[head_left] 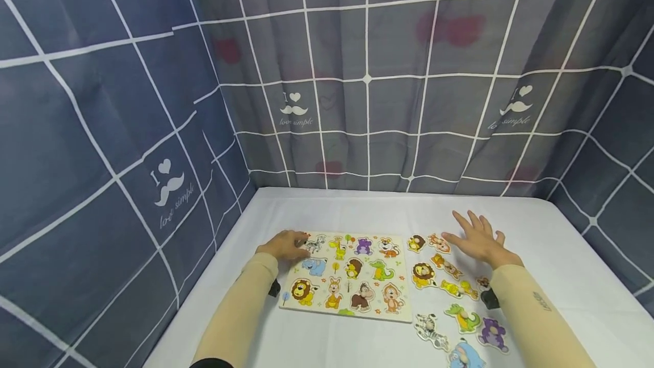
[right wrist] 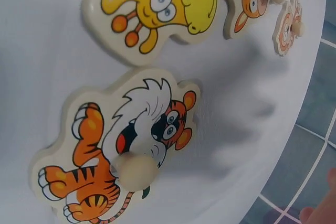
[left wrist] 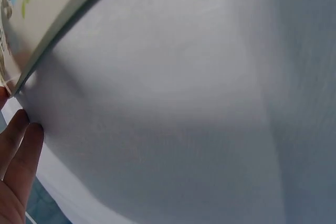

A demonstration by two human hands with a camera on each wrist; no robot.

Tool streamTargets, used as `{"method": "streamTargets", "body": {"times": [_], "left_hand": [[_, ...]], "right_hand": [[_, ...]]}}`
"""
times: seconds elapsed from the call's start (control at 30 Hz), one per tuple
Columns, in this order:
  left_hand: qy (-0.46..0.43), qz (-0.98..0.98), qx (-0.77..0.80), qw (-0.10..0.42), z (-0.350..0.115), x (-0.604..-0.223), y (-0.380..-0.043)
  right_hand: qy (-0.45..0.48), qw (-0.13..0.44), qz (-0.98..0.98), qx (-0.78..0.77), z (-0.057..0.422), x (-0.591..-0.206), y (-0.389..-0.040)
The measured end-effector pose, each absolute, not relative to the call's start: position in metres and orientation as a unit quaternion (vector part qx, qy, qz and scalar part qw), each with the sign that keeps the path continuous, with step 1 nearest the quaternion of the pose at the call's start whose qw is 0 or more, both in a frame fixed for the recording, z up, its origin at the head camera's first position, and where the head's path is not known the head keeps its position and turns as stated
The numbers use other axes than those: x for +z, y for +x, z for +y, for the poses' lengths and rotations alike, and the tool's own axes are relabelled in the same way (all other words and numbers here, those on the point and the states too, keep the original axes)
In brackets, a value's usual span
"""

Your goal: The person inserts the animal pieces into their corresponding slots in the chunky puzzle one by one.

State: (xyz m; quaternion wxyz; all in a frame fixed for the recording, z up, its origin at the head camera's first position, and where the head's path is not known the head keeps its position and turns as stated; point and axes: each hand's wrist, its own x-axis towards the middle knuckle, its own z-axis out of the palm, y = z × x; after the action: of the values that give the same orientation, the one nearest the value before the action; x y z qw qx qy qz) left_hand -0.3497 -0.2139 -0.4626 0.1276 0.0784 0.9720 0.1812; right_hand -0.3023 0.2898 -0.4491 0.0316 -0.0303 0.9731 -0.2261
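Observation:
A wooden puzzle board [head_left: 344,318] printed with animals lies flat on the white table. My left hand [head_left: 286,245] holds its far left corner, the thumb side over the board. In the left wrist view, fingers [left wrist: 25,156] show beside the corner of the board [left wrist: 58,3]. My right hand [head_left: 480,240] hovers with spread fingers over the table, near loose animal pieces. It grips nothing. The right wrist view shows a tiger piece [right wrist: 94,182] with a round knob, a giraffe piece [right wrist: 123,30] and a kangaroo piece [right wrist: 233,1].
Right of the board lie a lion piece [head_left: 423,275], a crocodile piece [head_left: 463,318], a zebra piece [head_left: 431,331], a purple hippo piece [head_left: 493,335] and an elephant piece [head_left: 466,355]. Grey checked curtains [head_left: 388,107] stand behind the white table [head_left: 332,209] and at its sides.

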Motion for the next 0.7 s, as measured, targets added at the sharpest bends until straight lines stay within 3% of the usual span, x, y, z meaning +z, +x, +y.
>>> {"method": "streamTargets", "body": {"times": [0.7], "left_hand": [[0.073, 0.974, 0.186, 0.105, -0.2123, -0.4684, -0.3455]], "right_hand": [[-0.009, 0.005, 0.974, -0.228, 0.2899, -0.4502, -0.2917]]}}
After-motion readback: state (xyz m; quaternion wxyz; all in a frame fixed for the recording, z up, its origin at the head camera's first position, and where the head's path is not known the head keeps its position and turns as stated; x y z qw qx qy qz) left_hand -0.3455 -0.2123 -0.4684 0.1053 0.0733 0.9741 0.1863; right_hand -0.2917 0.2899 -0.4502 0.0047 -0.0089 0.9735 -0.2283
